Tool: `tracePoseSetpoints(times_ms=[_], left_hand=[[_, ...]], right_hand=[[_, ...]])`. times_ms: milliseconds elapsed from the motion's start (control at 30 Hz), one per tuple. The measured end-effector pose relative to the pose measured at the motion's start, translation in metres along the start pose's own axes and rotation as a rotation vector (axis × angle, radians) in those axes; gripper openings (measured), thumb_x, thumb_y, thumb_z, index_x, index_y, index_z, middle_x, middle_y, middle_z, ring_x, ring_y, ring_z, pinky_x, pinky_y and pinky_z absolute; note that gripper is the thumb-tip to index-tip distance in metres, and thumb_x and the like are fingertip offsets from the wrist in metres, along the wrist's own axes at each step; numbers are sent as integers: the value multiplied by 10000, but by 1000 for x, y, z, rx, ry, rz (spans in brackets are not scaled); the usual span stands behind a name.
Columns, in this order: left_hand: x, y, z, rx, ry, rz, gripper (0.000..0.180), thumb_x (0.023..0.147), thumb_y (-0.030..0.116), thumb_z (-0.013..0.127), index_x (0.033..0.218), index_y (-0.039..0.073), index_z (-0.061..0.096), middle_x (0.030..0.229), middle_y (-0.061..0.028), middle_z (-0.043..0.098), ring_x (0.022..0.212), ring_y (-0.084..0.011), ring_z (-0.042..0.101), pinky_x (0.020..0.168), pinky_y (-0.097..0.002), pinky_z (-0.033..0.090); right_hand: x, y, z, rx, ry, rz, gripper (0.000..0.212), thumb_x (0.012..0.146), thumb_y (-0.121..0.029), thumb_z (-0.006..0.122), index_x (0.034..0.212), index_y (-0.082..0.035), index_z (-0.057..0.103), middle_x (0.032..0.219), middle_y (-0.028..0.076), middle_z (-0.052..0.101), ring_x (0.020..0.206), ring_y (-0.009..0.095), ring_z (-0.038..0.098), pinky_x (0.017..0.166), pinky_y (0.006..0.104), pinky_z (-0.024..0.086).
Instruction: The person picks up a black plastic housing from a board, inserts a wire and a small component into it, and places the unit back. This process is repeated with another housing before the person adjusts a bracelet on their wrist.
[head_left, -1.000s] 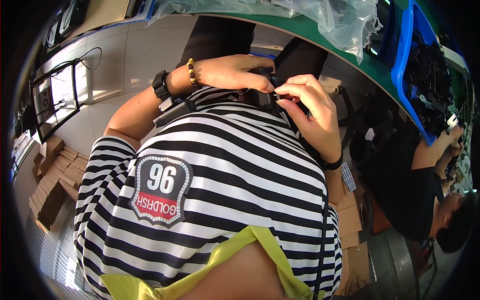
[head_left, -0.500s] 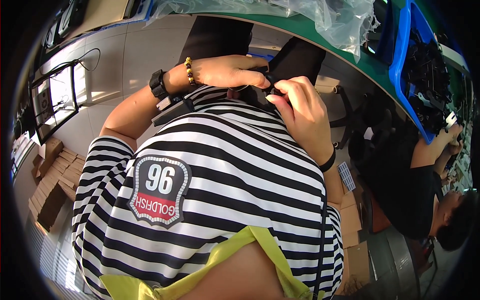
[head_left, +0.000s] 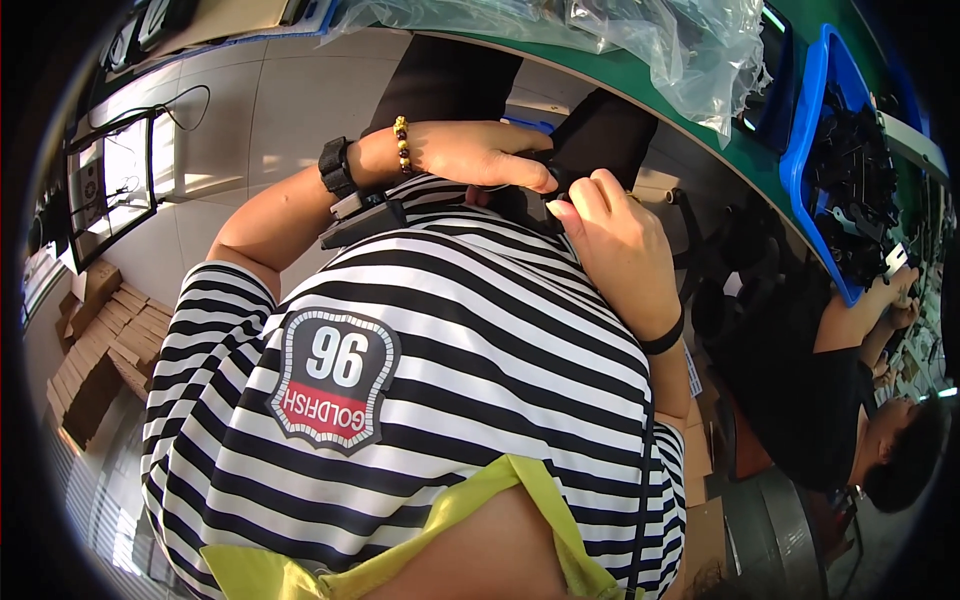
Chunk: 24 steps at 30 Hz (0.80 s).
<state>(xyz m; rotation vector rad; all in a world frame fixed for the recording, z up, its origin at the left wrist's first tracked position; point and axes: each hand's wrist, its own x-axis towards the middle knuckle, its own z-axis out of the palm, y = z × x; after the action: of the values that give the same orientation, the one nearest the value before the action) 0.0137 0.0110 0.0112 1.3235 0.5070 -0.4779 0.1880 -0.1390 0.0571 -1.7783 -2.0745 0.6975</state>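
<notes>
Close in front of my striped shirt, over my lap, both hands meet at a small black part [head_left: 561, 187]. My left hand [head_left: 475, 152] reaches across from the left, its thumb and fingers closed on that part. From the right comes my right hand [head_left: 622, 240], with thumb and bent forefinger pinched at the part's other side. Most of the part is hidden by fingers and lost against my dark trousers, so its kind is unclear. A black strapped device [head_left: 362, 218] sits under my left wrist, beside a beaded bracelet [head_left: 402, 143].
Ahead is a green worktable [head_left: 560, 62] with clear plastic bags [head_left: 660, 45] on it. A blue bin [head_left: 800, 150] of black parts [head_left: 850, 165] stands at right. Another person [head_left: 800, 390] works there. Cardboard pieces [head_left: 105, 345] lie on the floor at left.
My view has shifted slightly, so hands and table appear a little lower and further right. Right fingers have curled in more; both hands stay at the black part.
</notes>
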Motion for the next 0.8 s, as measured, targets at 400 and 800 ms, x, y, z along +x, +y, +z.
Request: tracePoseSetpoints(times_ms=[400, 800], left_hand=[[-5, 7, 1, 4, 53, -16, 469, 939, 420, 575, 1163, 8, 560, 799, -119, 580, 635, -179, 616, 570, -304, 489], [0, -4, 5, 314, 129, 98, 654, 921, 544, 539, 1206, -44, 568, 1038, -246, 639, 907, -369, 624, 807, -426, 477]], right_hand=[[2, -5, 3, 68, 132, -40, 262, 970, -275, 617, 911, -25, 567, 833, 98, 549, 653, 317, 586, 580, 398, 475], [0, -8, 0, -61, 47, -17, 273, 975, -282, 606, 925, -18, 558, 863, 110, 545, 690, 326, 596, 598, 405, 474]])
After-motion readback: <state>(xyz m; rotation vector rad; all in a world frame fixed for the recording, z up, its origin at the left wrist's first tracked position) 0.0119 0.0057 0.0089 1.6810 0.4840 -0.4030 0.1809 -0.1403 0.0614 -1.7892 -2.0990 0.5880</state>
